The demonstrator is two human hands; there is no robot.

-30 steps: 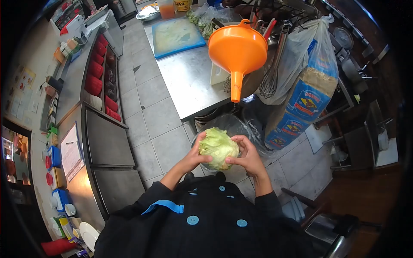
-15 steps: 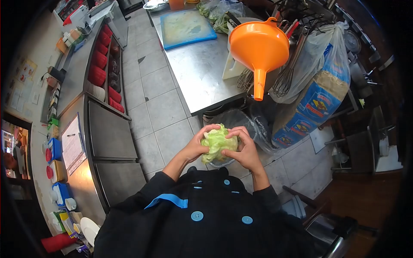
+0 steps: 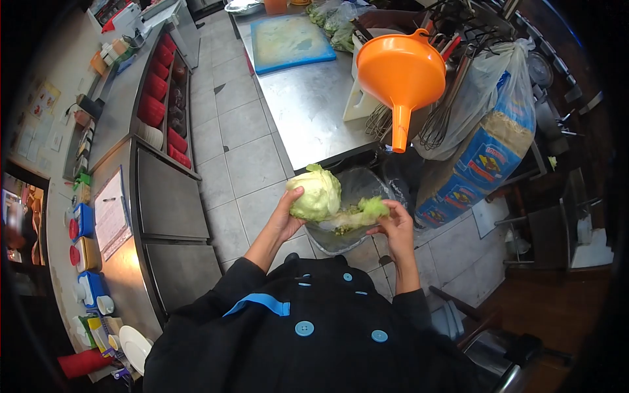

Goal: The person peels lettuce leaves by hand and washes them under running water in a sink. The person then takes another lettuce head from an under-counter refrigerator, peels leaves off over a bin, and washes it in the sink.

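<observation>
Gray-tiled kitchen floor (image 3: 246, 170), steel table (image 3: 304, 124) ahead of you, long counter (image 3: 108, 157) down your left side. Red containers (image 3: 152, 92) sit on the shelves under that counter.

Your left hand (image 3: 282, 219) has the lettuce head (image 3: 316, 194), out in front of your jacket. Thumb lies on the near side of it; the other left fingers go behind the head, mostly hidden, so can't tell how far they're spread. Head rests in the hand, against thumb and palm side.

Your right hand (image 3: 398, 232) is just right of it, holding a lettuce leaf (image 3: 365, 214) by its green, frilly end. Right thumb and index finger pinch toward each other there; remaining fingers curl in, partly hidden. Leaf runs from the fingertips back toward the head, pale part nearest the head. Can't tell if it's attached or only lined up in view.

Below both hands: plastic-lined bin (image 3: 359, 182), greenish scraps inside, near edge of the table.

On the table: blue-edged cutting board (image 3: 291, 42), bagged greens (image 3: 337, 29) beside its far right corner. Orange funnel (image 3: 401, 69) hangs spout down over the right side, whisks (image 3: 436, 128) next to it. Blue printed packages (image 3: 481, 157) in a clear bag stand farther right, well apart from your fingers.
</observation>
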